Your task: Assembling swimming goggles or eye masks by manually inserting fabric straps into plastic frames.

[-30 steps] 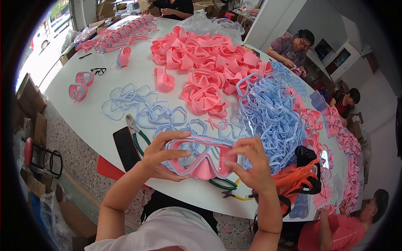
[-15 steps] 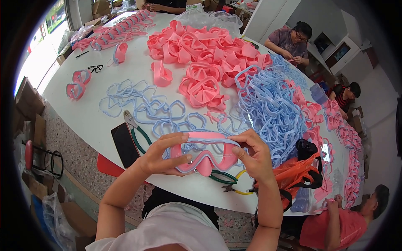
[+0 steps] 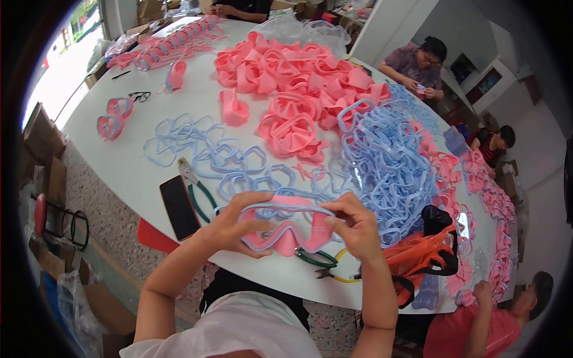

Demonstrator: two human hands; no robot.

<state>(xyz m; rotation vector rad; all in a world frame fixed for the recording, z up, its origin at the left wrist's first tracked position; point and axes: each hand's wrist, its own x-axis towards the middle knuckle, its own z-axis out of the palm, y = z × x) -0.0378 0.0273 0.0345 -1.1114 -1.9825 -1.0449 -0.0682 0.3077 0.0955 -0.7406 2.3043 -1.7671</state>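
Between my hands, above the near edge of the table, is a pink diving mask skirt (image 3: 286,243) with a light blue frame around its rim. My left hand (image 3: 234,228) grips its left end, thumb below and fingers over the top edge. The right end is pinched by my right hand (image 3: 357,225), at the upper corner. Loose light blue frames (image 3: 239,160) lie on the table just beyond the mask. Under and beside it are green-handled pliers (image 3: 317,258) and yellow-handled pliers (image 3: 341,278).
A heap of pink skirts (image 3: 292,116) fills the far middle, with tangled blue frames (image 3: 391,161) to its right. At left lie a black phone (image 3: 179,207), more green-handled pliers (image 3: 203,200) and eyeglasses (image 3: 140,95). An orange bag (image 3: 418,253) sits right. Several co-workers sit around the table.
The mask has tilted and shifted slightly down and left in my hands. My right hand has moved a little left and down. Both hands keep their hold.
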